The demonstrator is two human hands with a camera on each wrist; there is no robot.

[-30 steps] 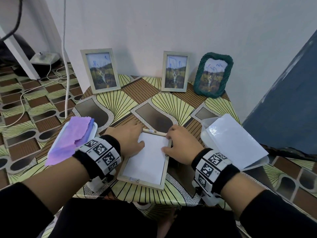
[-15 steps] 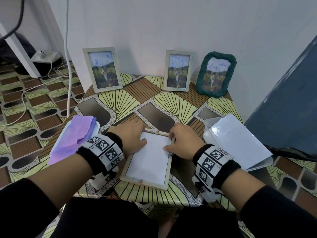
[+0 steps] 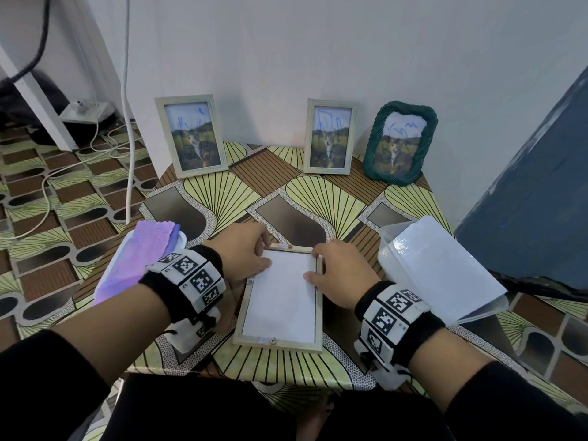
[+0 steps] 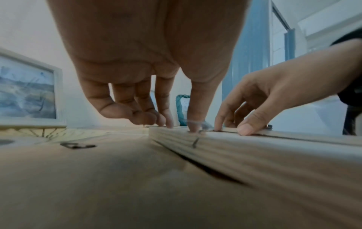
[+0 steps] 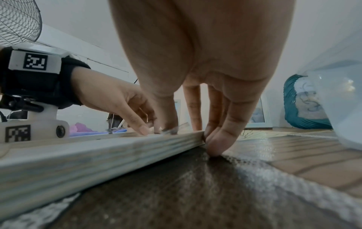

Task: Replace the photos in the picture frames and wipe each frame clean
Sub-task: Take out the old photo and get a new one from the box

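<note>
One wooden frame (image 3: 280,294) lies face-down, open-backed, pressed by curled fingers of left hand (image 3: 241,253) and right hand (image 3: 340,275); three scribbled frames, wiping judged outstanding.

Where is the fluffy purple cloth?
In the head view, the fluffy purple cloth lies on a white tray at the table's left edge, just left of the person's left hand.
</note>
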